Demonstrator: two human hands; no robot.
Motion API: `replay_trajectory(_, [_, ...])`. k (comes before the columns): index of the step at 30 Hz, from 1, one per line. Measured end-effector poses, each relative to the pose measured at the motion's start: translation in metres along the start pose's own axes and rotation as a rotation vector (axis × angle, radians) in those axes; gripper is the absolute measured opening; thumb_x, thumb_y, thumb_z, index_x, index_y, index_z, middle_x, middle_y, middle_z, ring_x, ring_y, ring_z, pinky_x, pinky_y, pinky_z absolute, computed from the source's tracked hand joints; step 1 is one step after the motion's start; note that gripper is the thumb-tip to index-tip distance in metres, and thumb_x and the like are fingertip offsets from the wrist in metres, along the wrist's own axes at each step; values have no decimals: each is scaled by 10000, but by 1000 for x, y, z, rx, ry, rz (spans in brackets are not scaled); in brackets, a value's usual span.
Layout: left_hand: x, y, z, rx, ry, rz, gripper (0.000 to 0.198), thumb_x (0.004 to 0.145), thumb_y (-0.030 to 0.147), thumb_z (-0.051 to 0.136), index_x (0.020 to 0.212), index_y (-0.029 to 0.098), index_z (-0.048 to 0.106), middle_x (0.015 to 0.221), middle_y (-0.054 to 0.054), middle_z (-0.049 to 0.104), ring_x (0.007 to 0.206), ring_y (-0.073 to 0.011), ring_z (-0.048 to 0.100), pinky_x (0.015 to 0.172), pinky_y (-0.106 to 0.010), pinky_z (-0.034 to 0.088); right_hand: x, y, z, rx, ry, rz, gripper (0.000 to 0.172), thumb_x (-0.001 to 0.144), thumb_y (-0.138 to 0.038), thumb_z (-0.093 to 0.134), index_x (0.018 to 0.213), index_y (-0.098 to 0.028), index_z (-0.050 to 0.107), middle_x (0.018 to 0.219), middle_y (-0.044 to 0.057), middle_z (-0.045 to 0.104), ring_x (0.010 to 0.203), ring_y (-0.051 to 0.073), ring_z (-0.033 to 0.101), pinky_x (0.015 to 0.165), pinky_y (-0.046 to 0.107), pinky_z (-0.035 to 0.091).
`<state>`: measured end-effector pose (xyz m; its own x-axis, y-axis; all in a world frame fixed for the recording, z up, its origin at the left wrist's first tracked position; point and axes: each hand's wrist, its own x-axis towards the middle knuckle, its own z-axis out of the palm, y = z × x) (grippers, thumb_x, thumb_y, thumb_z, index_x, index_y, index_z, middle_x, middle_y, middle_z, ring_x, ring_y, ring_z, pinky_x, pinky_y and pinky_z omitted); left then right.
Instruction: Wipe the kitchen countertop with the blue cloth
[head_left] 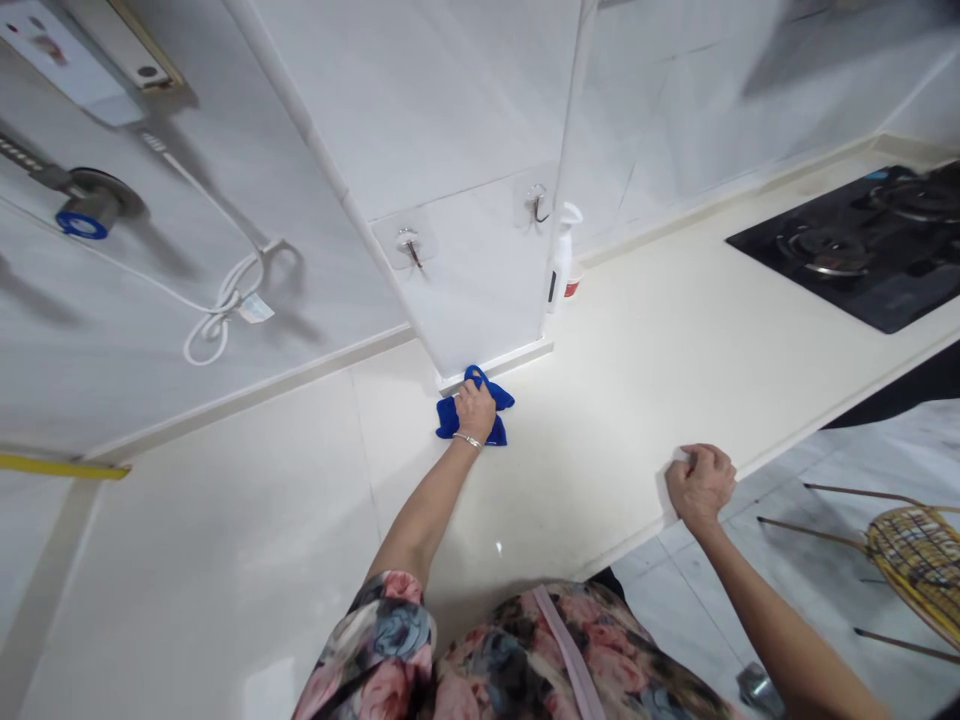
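Observation:
My left hand (475,409) presses a blue cloth (450,418) onto the cream countertop (615,400), right at the foot of a white tiled column (480,290). A thin bracelet circles that wrist. My right hand (701,480) rests near the counter's front edge, fingers curled; something small and white shows under them, but I cannot tell what it is.
A white spray bottle (561,262) stands by the column's right side with a small red-and-white container (574,285) behind it. A black gas hob (862,245) is set into the counter at the right. Two wall hooks, a coiled white cable (225,310) and a wicker stool (915,560) are nearby.

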<state>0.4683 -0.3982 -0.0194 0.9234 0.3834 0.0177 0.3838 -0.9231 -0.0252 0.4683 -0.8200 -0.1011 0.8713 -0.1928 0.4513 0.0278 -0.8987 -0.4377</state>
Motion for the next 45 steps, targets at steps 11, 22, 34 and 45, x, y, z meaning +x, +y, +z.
replay_trajectory(11, [30,21,-14,41,-63,333,621,1012,243,465,1613,106,386,1336,-217,569,1186,-333,542,1007,-436,457,0,-3,-2,17,-4,7,231,770,-208,528,946,-193,676,1138,136,650,1024,304,542,850,421,370])
replay_trajectory(22, [60,87,-26,-38,-115,359,612,998,233,466,1599,132,404,1427,-215,511,1143,-322,527,997,-440,481,0,-3,-4,31,9,-3,235,782,-195,513,954,-198,673,1141,128,655,1054,295,559,909,429,404])
replay_trajectory(34, [83,134,-18,-89,-94,341,480,971,83,332,1361,94,612,1303,-236,539,1073,-312,556,833,-380,493,1,-2,-6,30,-22,18,223,788,-201,505,955,-202,653,1161,135,646,1094,297,562,964,433,404])
replay_trajectory(45, [77,130,-27,-94,-88,272,621,954,82,305,1561,61,433,1288,-274,538,1096,-338,558,842,-398,489,3,-5,1,115,41,67,184,779,-191,485,886,-205,634,1120,127,664,1019,275,563,924,424,429])
